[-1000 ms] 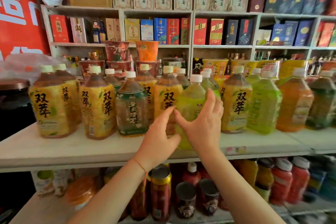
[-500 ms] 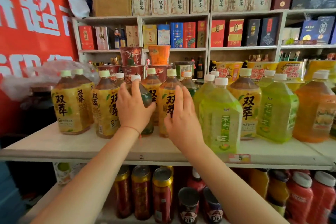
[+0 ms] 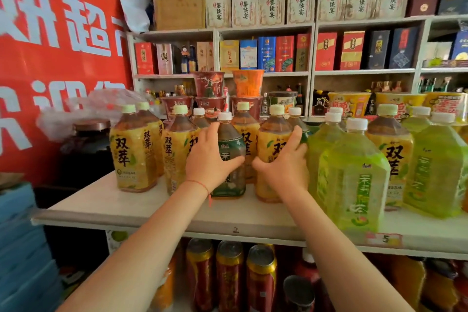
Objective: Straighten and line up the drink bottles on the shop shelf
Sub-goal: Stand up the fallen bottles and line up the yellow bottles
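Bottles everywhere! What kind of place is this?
Most likely a small grocery shop. Rows of drink bottles stand on a shelf with a number tag on its edge, boxed goods fill the wall shelves, and cup noodles are stacked behind.

A pale shop shelf (image 3: pixel 131 208) holds upright drink bottles. Yellow-labelled tea bottles (image 3: pixel 133 149) stand left (one dark green-labelled bottle (image 3: pixel 231 159) among them); light green bottles (image 3: pixel 354 180) stand right.

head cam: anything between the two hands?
Head view: between left hand and right hand, part of a yellow bottle shows behind the dark green bottle.
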The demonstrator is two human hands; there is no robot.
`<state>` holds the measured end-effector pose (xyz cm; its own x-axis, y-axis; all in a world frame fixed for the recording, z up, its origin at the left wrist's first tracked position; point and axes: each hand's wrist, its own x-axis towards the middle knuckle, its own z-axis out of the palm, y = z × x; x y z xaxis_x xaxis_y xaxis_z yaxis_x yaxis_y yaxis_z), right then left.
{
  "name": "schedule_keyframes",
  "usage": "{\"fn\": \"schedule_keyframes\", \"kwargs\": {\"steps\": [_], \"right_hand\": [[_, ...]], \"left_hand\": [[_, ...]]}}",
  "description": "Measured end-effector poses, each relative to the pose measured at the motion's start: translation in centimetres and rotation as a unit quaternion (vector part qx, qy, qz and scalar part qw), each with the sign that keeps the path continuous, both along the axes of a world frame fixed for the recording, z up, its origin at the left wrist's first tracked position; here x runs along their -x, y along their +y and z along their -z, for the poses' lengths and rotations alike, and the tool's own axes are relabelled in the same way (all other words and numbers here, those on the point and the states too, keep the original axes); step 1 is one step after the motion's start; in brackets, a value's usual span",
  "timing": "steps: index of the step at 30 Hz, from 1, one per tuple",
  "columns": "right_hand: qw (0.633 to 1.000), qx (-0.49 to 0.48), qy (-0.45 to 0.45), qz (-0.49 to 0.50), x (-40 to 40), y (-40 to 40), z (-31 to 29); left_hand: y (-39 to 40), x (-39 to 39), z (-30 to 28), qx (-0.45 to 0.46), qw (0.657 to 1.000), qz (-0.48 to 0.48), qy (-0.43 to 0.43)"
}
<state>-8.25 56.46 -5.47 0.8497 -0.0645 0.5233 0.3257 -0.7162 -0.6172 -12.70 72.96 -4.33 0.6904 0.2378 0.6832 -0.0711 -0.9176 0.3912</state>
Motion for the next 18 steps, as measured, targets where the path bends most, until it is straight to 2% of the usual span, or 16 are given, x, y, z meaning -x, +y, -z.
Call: {"fn": "schedule_keyframes", "kwargs": {"steps": [5, 10, 12, 14, 15, 16, 18], "right_hand": [[0.999, 0.017, -0.031, -0.036, 3.6, 0.0, 0.3], [0.996, 0.046, -0.06, -0.044, 6.2, 1.2, 1.0], [0.996, 0.049, -0.063, -0.034, 6.7, 1.6, 1.0], [0.996, 0.057, -0.067, -0.023, 7.0, 2.0, 0.9], [0.995, 0.065, -0.067, -0.02, 7.2, 2.1, 0.8], [0.995, 0.07, -0.067, -0.018, 7.3, 2.1, 0.8], [0.995, 0.071, -0.071, -0.019, 7.6, 2.6, 0.7]], "left_hand": [[1.1, -0.3, -0.6, 0.04, 0.996, 0.076, 0.009], [1.0, -1.0, -0.5, 0.115, 0.976, 0.183, 0.017], [1.0, -1.5, -0.3, 0.204, 0.95, 0.232, 0.042], [0.7, -0.7, -0.4, 0.334, 0.898, 0.271, 0.095], [0.6, -0.2, -0.3, 0.353, 0.887, 0.278, 0.104], [0.5, 0.5, -0.1, 0.317, 0.903, 0.279, 0.08], [1.3, 2.0, 0.5, 0.144, 0.961, 0.217, -0.096]]}}
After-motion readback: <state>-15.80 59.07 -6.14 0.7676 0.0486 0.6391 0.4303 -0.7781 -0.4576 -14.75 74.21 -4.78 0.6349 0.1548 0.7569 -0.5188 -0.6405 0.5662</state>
